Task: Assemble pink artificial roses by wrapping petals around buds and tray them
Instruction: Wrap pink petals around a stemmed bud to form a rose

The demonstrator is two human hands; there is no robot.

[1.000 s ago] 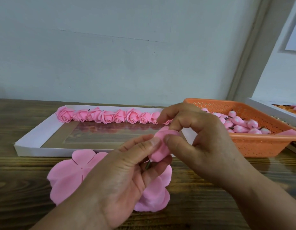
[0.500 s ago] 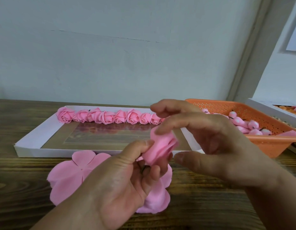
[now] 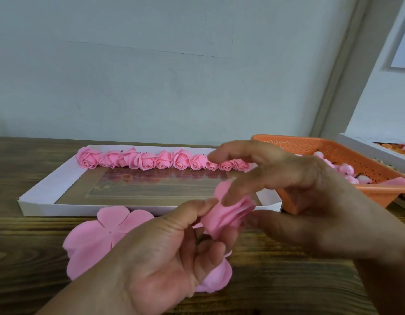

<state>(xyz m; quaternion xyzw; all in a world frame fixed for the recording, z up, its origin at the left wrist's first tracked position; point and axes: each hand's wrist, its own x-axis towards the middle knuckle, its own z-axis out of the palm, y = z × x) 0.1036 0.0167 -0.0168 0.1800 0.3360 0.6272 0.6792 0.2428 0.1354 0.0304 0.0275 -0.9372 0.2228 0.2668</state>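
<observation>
We are mid-wrap: our left hand [image 3: 156, 258] pinches the half-formed rose [image 3: 228, 212] at centre; our right hand [image 3: 294, 201], fingers spread, touches its petals from three o'clock; next we likely fold another petal, then tray [image 3: 35, 202] it at eleven o'clock.

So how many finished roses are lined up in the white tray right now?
10 finished roses sit in one row along the far wall of the white tray, running left to right. The right hand covers the row's right end, so more may be hidden.

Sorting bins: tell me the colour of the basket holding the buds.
Orange, perforated basket, in the head view.
</observation>
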